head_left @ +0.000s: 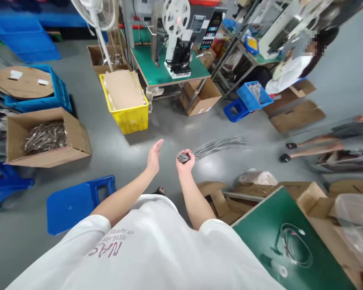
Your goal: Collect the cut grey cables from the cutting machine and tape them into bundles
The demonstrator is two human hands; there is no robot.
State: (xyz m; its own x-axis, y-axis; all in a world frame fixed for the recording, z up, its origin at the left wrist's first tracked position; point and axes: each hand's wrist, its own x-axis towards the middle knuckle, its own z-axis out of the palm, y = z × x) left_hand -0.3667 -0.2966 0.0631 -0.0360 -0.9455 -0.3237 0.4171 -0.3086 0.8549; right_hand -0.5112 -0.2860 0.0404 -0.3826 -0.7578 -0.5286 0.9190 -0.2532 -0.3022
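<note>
My right hand point(186, 163) is closed around a bundle of thin grey cables point(213, 148). Their gathered ends poke out at the thumb side, while the long loose lengths fan away to the right and blur at the tips. To the left of it, my left hand point(154, 156) is held up in the air with its fingers stretched out and nothing in it. A gap of floor shows between the two hands, and the left hand does not touch the cables.
A yellow crate point(131, 119) with cardboard stands ahead, beside a green bench point(148, 70) bearing a machine. Left are a blue stool point(69, 207) and a carton point(45, 155) of wrapped parts. A green table point(269, 233) with a coiled cable is right. Two people are at the right.
</note>
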